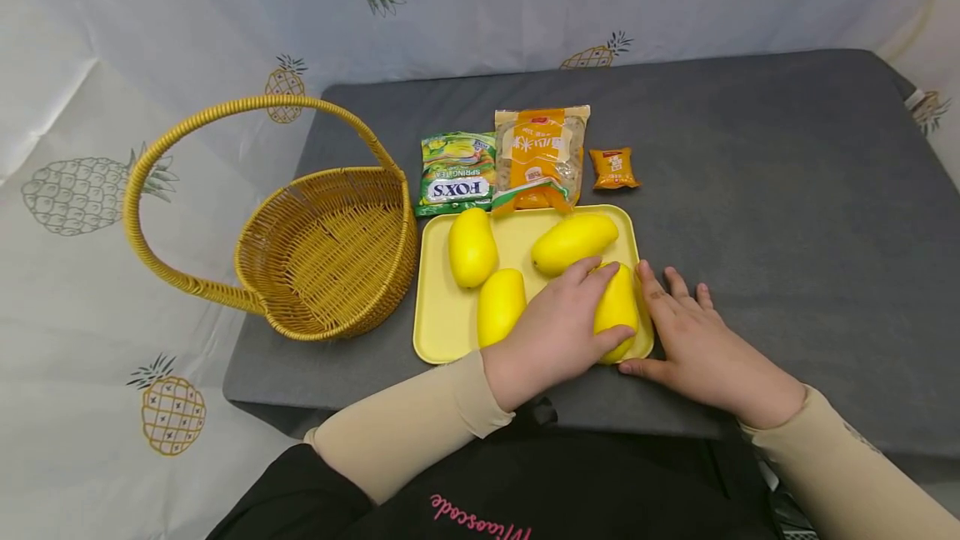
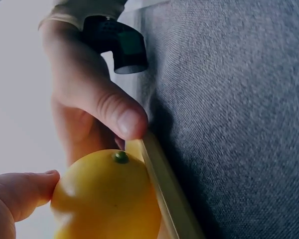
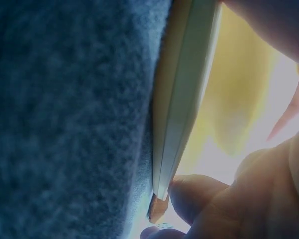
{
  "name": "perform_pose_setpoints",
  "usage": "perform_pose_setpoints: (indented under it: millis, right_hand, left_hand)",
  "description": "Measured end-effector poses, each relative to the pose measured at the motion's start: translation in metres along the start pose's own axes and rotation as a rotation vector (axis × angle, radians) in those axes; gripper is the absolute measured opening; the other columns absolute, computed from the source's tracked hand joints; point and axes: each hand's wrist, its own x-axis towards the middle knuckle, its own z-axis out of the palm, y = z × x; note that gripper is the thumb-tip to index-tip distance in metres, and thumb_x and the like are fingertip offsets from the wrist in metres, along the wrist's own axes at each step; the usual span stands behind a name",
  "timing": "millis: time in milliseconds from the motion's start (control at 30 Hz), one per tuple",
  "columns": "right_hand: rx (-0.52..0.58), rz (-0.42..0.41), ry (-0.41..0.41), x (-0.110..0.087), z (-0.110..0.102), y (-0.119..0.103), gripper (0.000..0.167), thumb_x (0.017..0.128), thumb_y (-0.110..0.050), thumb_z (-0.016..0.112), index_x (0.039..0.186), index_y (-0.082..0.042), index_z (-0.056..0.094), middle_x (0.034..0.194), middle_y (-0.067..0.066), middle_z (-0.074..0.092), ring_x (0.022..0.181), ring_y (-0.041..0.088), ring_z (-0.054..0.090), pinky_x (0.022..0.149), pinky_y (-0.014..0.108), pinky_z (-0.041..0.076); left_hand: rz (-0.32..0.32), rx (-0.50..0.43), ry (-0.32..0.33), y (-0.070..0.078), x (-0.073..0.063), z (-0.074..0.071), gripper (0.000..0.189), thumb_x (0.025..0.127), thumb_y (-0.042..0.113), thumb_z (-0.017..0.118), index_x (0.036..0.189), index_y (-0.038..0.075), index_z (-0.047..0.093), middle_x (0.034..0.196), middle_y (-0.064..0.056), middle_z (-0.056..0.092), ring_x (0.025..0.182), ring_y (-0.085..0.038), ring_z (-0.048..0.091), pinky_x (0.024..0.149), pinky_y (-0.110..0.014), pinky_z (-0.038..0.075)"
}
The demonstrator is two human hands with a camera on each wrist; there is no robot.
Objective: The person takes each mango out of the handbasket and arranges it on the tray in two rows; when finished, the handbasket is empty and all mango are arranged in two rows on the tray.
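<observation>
My left hand holds a yellow mango at the right end of a pale yellow tray, thumb on its near side and fingers over its far end. In the left wrist view the mango's stem end faces the camera. My right hand rests along the tray's right edge with fingers spread, its thumb at the near corner. The right wrist view shows a fingertip against the tray rim. Three other mangoes lie on the tray: one upper left, one lower left, one upper right.
Left of the tray stands a wicker basket with a tall handle. Behind the tray lie a green Fox's candy bag, an orange-labelled snack bag and a small orange packet. Grey cloth covers the table.
</observation>
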Motion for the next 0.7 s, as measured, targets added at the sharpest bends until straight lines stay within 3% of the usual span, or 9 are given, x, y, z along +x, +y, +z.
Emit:
perform_pose_setpoints:
  millis: [333, 700]
  right_hand:
    - [0.009, -0.009, 0.002, -0.0003, 0.0018, -0.0011, 0.136, 0.091, -0.052, 0.089, 0.177, -0.006, -0.007, 0.181, 0.029, 0.018, 0.165, 0.061, 0.007, 0.126, 0.084, 0.007]
    - [-0.004, -0.01, 0.004, 0.001, 0.001, -0.0006, 0.135, 0.091, -0.054, 0.088, 0.177, -0.005, -0.004, 0.181, 0.028, 0.017, 0.166, 0.061, 0.007, 0.126, 0.083, 0.007]
  left_hand:
    - [-0.045, -0.002, -0.06, -0.0029, 0.0009, 0.0038, 0.08, 0.109, 0.051, 0.067, 0.174, 0.015, 0.037, 0.176, -0.008, 0.042, 0.151, -0.024, 0.056, 0.125, -0.036, 0.047]
    - [-0.071, -0.038, -0.064, -0.0034, -0.0021, 0.0034, 0.086, 0.107, 0.054, 0.068, 0.176, 0.017, 0.032, 0.178, -0.008, 0.038, 0.151, -0.024, 0.056, 0.124, -0.038, 0.048]
